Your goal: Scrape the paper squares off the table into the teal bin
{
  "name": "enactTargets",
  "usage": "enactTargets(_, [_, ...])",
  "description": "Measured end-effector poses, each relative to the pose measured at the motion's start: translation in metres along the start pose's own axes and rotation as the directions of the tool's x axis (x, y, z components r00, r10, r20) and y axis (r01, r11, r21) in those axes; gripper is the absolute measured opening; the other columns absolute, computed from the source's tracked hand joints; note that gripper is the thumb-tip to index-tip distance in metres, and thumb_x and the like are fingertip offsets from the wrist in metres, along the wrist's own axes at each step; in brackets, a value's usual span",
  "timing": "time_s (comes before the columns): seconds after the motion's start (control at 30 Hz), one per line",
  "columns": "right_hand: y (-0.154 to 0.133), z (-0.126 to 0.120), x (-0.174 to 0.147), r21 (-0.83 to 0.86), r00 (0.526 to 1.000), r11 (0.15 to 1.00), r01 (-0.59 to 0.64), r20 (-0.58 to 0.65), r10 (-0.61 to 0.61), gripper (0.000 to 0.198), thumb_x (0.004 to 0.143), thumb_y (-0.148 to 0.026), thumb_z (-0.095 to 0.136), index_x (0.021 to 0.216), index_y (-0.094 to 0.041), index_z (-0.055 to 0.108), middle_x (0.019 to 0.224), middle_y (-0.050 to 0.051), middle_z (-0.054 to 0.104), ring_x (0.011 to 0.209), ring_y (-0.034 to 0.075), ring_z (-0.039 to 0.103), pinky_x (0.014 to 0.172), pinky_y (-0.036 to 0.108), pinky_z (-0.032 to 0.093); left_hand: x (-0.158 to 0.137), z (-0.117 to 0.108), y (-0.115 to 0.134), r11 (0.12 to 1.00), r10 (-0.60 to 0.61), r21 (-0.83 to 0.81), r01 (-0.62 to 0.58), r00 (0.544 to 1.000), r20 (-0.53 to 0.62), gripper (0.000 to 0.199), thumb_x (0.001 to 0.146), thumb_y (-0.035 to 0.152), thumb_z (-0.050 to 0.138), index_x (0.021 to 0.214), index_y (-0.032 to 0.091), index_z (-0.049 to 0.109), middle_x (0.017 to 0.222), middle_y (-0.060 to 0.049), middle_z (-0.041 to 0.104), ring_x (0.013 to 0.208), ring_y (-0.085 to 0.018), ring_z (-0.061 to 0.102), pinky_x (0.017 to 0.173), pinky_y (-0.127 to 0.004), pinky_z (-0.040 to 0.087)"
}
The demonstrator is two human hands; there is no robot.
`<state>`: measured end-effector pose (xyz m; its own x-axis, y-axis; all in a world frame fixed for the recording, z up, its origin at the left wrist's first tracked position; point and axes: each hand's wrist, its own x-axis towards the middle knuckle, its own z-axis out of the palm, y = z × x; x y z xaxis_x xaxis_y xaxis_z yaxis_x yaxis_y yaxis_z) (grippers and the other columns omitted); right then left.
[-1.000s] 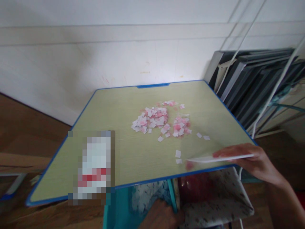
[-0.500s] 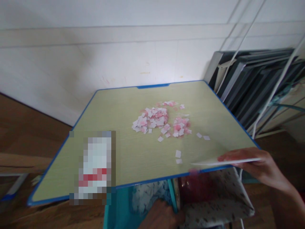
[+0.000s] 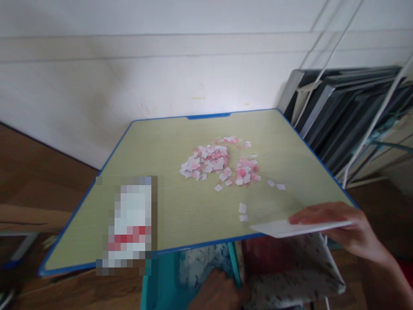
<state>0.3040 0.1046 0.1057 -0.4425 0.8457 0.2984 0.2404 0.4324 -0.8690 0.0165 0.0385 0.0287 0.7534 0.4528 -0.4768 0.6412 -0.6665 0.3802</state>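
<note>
A thin white card is pinched in my right hand, held low over the table's right front edge, its free end pointing left. My left hand is curled below the table, at the rim of a teal bin; its fingertips are hidden in shadow, so I cannot see what they hold. Small white and pink paper squares lie in a heap on the green table. A smaller pile sits to its right, and a few single squares lie closer to me.
White scraps lie inside the teal bin. Beside it stands a speckled, cloth-like container with something dark red inside. A pixelated rectangle covers the table's left front. Dark flat panels lean by the white wall.
The card in my right hand has tilted, showing more of its flat face, and its free end has shifted slightly left and down. My left hand and the paper squares stay in place.
</note>
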Motion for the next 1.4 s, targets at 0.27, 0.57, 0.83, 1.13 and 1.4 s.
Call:
enactTargets(0.27, [-0.002,-0.005,-0.003,-0.024,0.993,1.0,-0.006,0.114,0.008,0.026,0.088,-0.038,0.057,0.109,-0.034,0.072,0.099,0.005,0.077,0.089,0.022,0.073,0.077,0.031,0.058,0.001,0.009,-0.002,1.0,0.003,-0.022,-0.003,1.0,-0.026,0.018,0.089,0.03,0.066,0.103,0.02,0.07,0.072,-0.008,0.068,0.069,-0.028,0.065,0.063,-0.034,0.051])
enactTargets(0.57, [-0.002,0.003,0.011,-0.123,1.0,0.992,0.021,0.015,-0.019,0.022,0.087,-0.029,0.06,0.104,-0.035,0.074,0.095,0.002,0.078,0.085,0.022,0.074,0.072,0.028,0.059,0.0,0.01,-0.001,1.0,-0.004,0.006,0.004,0.997,-0.079,0.014,0.086,0.031,0.069,0.096,0.022,0.071,0.067,-0.005,0.066,0.064,-0.024,0.063,0.062,-0.031,0.048])
enactTargets(0.83, [-0.007,0.002,0.018,-0.234,1.0,0.972,0.003,-0.012,-0.006,0.027,0.085,-0.021,0.062,0.105,-0.035,0.072,0.097,-0.002,0.077,0.085,0.019,0.074,0.073,0.023,0.059,0.002,0.008,-0.001,0.999,0.027,0.029,-0.026,0.999,-0.029,0.013,0.089,0.031,0.066,0.096,0.021,0.07,0.068,-0.005,0.067,0.064,-0.026,0.064,0.06,-0.032,0.048])
enactTargets(1.13, [0.002,0.023,0.044,-0.226,0.997,0.974,0.005,-0.071,-0.022,0.019,0.087,-0.022,0.059,0.096,-0.027,0.075,0.094,0.003,0.078,0.085,0.022,0.074,0.074,0.031,0.06,0.005,0.017,-0.003,0.999,0.025,0.042,-0.024,0.999,-0.022,0.011,0.09,0.027,0.064,0.098,0.021,0.07,0.072,-0.006,0.068,0.066,-0.025,0.064,0.06,-0.03,0.047])
enactTargets(1.4, [0.009,0.024,0.055,-0.03,0.991,0.999,0.039,0.133,-0.035,0.022,0.09,-0.03,0.056,0.099,-0.023,0.076,0.097,0.006,0.077,0.09,0.021,0.073,0.077,0.029,0.058,0.003,0.018,-0.002,0.999,-0.009,-0.044,0.006,0.998,-0.059,0.006,0.086,0.025,0.069,0.089,0.02,0.07,0.069,-0.004,0.066,0.063,-0.023,0.062,0.053,-0.028,0.042])
